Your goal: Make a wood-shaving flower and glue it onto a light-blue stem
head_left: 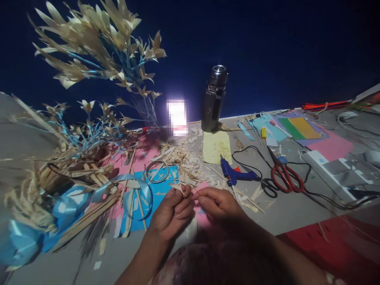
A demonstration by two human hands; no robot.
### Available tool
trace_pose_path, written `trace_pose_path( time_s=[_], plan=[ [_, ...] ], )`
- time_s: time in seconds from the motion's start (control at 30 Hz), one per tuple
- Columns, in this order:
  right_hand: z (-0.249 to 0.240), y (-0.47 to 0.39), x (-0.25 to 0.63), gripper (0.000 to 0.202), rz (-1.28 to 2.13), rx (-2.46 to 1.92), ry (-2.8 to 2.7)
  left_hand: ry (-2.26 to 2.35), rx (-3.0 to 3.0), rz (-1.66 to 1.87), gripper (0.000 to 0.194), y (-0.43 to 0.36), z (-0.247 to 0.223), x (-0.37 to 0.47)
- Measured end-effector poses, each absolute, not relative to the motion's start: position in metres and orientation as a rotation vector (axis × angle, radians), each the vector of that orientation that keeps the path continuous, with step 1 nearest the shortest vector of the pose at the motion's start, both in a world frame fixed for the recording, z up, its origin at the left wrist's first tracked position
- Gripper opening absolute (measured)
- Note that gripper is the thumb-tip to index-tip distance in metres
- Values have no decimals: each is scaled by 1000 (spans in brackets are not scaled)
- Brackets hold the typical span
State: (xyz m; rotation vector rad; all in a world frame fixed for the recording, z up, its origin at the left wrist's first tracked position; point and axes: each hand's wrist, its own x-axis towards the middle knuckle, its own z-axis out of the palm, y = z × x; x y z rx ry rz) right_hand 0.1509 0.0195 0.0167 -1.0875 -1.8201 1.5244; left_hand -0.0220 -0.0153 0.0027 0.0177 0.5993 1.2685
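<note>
My left hand (173,213) is closed, its thumb and fingertips pinching a small pale strip of dried husk (182,190). Close beside it, my right hand (218,204) is closed with thumb and forefinger together; a thin strand seems to show at the fingertips, too fine to name. Both hands are over a pink sheet near the table's front edge. Behind them lies a heap of husk scraps (190,158). A blue glue gun (239,173) rests to the right of the hands, and a roll of tape (156,171) lies behind my left hand.
Husk flowers on blue stems (127,59) rise at the left, above light-blue ribbon (71,202) and husk bundles. A dark flask (214,101) stands at the back beside a glowing screen (177,118). Red-handled scissors (286,176), cables and a white power strip (329,174) occupy the right.
</note>
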Motion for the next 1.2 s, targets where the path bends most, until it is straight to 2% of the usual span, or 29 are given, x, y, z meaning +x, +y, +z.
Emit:
trace_pose_path(
  time_s=[0.2,1.2],
  plan=[
    [24,17,152,29,1543,-1028,-1902,629,69,1273,30,-17,0,-21],
    [26,17,149,26,1600,-1085,-1843,721,213,1267,26,-13,6,-18]
  ],
)
